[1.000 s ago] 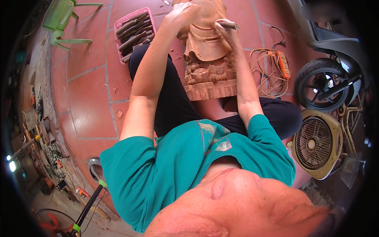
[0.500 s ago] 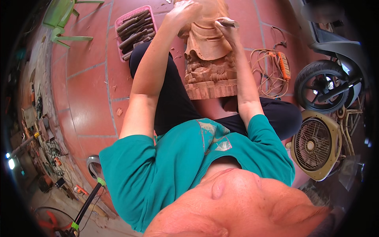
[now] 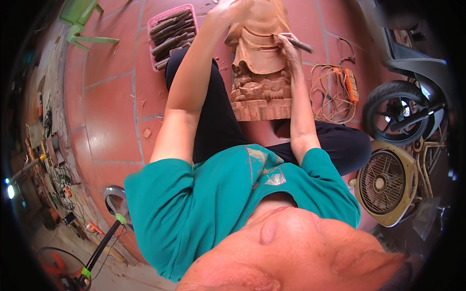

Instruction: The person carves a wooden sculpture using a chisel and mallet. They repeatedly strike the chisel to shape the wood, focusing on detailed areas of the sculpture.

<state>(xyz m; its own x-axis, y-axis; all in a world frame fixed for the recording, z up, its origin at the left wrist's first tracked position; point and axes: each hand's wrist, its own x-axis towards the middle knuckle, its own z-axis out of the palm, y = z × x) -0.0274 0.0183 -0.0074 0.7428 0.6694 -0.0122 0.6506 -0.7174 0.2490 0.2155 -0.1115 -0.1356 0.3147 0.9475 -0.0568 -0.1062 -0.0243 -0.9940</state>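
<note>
Pale wood statue (image 3: pixel 261 63), upright on the tiled floor (image 3: pixel 107 111): I brace its top with my left hand (image 3: pixel 232 7) and keep the right hand (image 3: pixel 287 43), closed on the chisel (image 3: pixel 297 43), to shallow, controlled cuts.

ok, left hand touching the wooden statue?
Touching: the head view shows the left hand resting on the top of the wooden statue, no gap visible.

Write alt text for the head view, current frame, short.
A person seated on a red tiled floor works on a carved wooden statue, the left hand steadying its top while the right hand holds a carving tool against it. A pink tray of chisels, an orange cable reel and a box fan lie nearby.
</note>
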